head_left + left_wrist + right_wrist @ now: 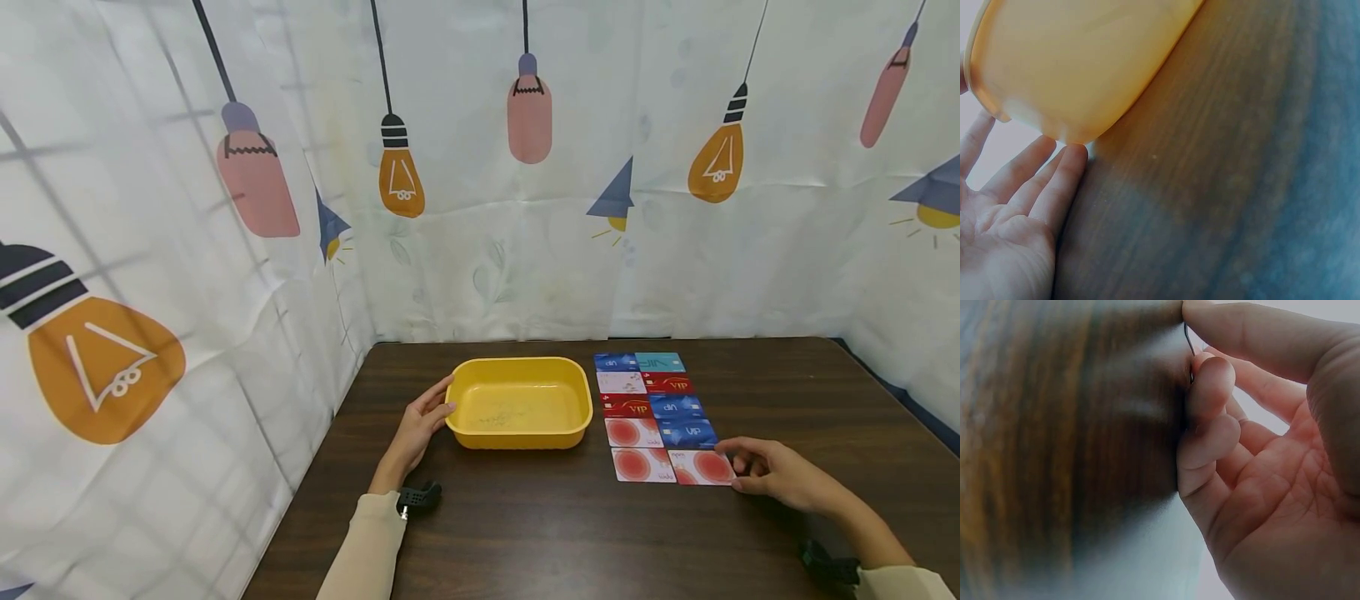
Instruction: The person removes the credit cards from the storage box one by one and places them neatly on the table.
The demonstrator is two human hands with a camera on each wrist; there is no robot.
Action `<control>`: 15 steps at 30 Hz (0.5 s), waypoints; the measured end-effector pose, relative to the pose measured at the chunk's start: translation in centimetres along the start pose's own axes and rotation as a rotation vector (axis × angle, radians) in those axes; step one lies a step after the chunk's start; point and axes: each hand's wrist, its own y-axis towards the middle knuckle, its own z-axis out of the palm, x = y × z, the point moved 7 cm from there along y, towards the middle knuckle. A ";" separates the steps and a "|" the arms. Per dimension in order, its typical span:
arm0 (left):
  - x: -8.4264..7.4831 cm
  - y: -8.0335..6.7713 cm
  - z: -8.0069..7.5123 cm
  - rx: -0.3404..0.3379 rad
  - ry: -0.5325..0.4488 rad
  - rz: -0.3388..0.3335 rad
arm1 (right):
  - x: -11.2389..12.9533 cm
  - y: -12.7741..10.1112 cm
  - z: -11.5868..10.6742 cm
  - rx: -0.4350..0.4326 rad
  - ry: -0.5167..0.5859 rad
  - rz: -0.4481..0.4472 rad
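Note:
A yellow plastic basin (525, 440) stands on the table in the head view. My left hand (418, 427) touches its left end, with mostly straight fingers against the outer wall and the thumb at the rim. In the left wrist view, fingertips (1074, 153) meet the wall's underside. Right of the basin, several cards lie flat in two columns, blue, teal, red and white. My right hand (783, 473) holds the nearest right white card with a red circle (701, 467) at its right end, between thumb and index finger. The remaining fingers curl against the table in the right wrist view.
The dark wooden table (540, 533) reaches back to a white curtain (480, 275) printed with lamps. Each wrist wears a black band, the left one (420, 497) lying close to the tabletop. Curtain also hangs along the left side.

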 end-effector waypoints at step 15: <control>0.0 0.0 0.0 -0.008 0.006 -0.008 | -0.1 0.2 0.0 -0.007 -0.012 0.075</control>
